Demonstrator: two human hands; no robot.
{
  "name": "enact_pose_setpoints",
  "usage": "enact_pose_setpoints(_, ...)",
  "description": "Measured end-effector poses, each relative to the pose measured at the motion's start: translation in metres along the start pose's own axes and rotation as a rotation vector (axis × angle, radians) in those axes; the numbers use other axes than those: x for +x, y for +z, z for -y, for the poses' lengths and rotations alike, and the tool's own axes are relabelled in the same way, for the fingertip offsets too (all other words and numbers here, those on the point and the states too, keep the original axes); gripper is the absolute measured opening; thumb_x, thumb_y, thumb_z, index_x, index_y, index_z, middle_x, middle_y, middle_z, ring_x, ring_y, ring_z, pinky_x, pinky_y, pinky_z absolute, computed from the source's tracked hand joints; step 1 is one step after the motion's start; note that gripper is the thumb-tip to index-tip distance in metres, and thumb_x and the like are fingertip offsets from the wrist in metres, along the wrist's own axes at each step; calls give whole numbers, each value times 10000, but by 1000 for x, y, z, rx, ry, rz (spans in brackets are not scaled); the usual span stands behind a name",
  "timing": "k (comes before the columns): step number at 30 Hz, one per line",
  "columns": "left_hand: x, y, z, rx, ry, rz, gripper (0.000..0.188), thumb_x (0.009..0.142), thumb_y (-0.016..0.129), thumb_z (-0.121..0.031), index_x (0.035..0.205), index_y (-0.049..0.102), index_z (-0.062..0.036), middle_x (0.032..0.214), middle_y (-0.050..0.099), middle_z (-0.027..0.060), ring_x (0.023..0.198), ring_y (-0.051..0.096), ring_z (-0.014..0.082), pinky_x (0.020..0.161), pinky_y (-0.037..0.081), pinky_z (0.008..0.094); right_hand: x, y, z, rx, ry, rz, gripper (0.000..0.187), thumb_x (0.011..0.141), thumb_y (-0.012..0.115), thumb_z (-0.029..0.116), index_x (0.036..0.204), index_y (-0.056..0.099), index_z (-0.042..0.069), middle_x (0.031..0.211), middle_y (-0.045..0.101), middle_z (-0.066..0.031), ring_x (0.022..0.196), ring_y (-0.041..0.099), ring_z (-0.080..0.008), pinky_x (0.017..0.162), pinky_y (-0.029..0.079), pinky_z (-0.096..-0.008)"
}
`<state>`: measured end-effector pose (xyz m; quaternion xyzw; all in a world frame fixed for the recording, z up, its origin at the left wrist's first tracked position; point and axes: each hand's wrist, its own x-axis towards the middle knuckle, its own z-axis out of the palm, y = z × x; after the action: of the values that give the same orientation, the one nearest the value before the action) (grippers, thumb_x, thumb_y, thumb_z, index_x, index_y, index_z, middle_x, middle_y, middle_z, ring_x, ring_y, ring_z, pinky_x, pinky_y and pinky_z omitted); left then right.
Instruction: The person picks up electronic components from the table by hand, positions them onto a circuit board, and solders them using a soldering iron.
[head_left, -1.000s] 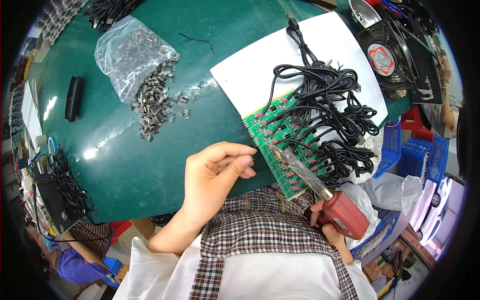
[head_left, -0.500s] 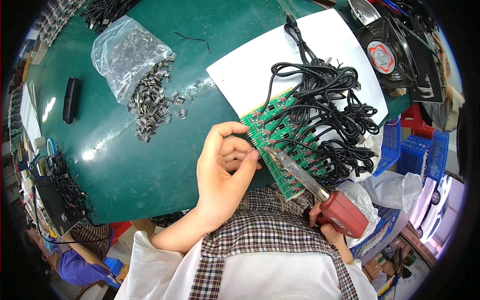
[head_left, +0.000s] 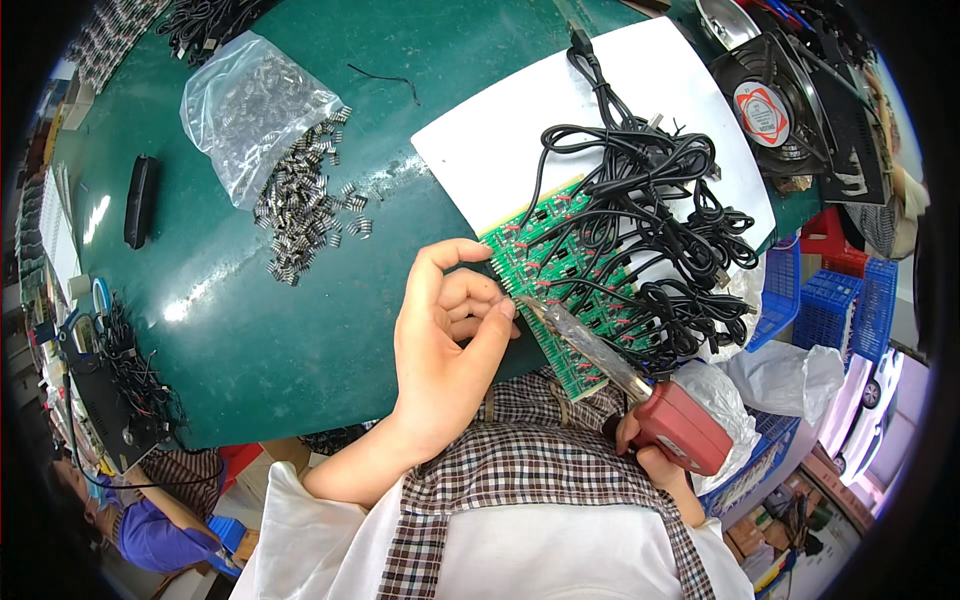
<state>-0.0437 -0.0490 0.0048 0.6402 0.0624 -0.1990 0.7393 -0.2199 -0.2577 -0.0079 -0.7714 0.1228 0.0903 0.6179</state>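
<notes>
A green circuit board panel (head_left: pixel 575 375) lies at the table's near edge, with black cables joined across it. At its left edge is my left hand (head_left: pixel 450 340), its thumb and curled fingers closed together close to the metal contacts. Whatever small piece may be between the fingertips is hidden. My right hand (head_left: pixel 648 458) is wrapped round the red handle of a soldering iron (head_left: pixel 685 428), mostly covered by that handle. The iron's worn metal shaft slants up and left over the board. Its tip is at the board's left edge, next to my left thumb.
White paper (head_left: pixel 480 140) lies under the bundled black cables (head_left: pixel 650 160). Small metal spring-like parts (head_left: pixel 298 215) spill from a clear plastic bag (head_left: pixel 250 110). A fan (head_left: pixel 770 105) stands at the far right, above blue crates (head_left: pixel 830 310). Another person (head_left: pixel 160 530) sits at lower left.
The soldering iron and my right hand have shifted slightly left, the tip moving closer to my left thumb. My left hand has barely moved, its index finger slightly farther left.
</notes>
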Motion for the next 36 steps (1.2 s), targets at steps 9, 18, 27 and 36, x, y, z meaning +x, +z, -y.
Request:
enact_pose_setpoints(9, 0, 1, -2, 22, 7, -4, 381, 799, 503, 91, 1137, 365, -17, 798, 525, 32, 704, 555, 90, 638, 484, 213, -13, -11, -19, -182, -73, 15, 555, 695, 695, 363, 1039, 565, -52, 867, 625, -121, 718, 622, -274, 651, 493, -339)
enact_pose_setpoints(18, 1, 1, -1, 23, 9, 9, 385, 798, 505, 92, 1140, 363, -14, 800, 528, 37, 695, 553, 94, 634, 479, 209, -20, -7, -32, -71, -84, -20, 572, 681, 708, 337, 1054, 552, -67, 890, 624, -132, 726, 629, -264, 644, 497, -308)
enact_pose_setpoints(27, -1, 0, -5, 68, 20, -5, 402, 807, 502, 82, 1168, 352, -16, 792, 528, 39, 682, 546, 89, 629, 474, 205, -21, -15, -26, -196, -84, 40, 540, 706, 680, 362, 1028, 568, -57, 909, 627, -129, 750, 634, -264, 666, 504, -316)
enact_pose_setpoints(36, 29, -48, -18, 1207, 382, -371, 225, 739, 603, 24, 957, 550, 1, 796, 505, 97, 617, 471, 169, 577, 409, 265, -20, -11, -29, -142, -71, 3, 574, 688, 695, 352, 1052, 552, -68, 876, 632, -115, 745, 634, -262, 678, 503, -324)
